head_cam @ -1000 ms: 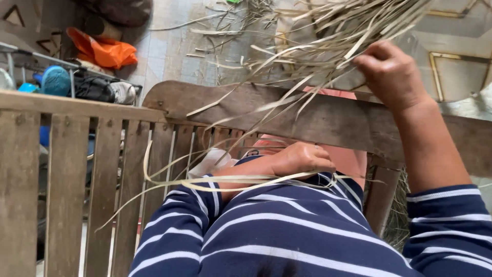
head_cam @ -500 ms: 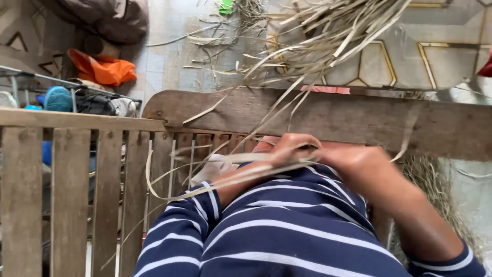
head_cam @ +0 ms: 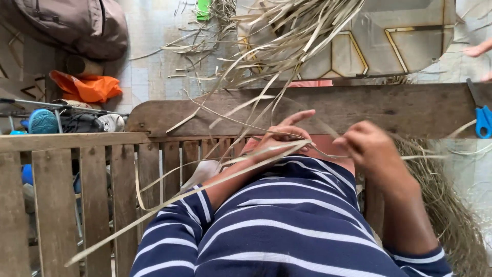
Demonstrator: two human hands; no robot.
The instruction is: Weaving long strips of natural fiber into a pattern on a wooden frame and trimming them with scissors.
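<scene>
Behind striped shirt (head_cam: pixel 287 225), hands' (head_cam: pixel 328 141) grip on strips (head_cam: pixel 266 154) blurred.

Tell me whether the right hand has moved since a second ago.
Yes. The right hand was raised above the wooden rail among the straw strips; now it sits below the rail, beside the left hand.

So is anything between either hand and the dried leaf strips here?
Nothing visible. The left hand already has its fingers on the long dried strips that cross the striped shirt, and the right hand is at the same strands, though blurred, so its exact grip cannot be made out.
</scene>
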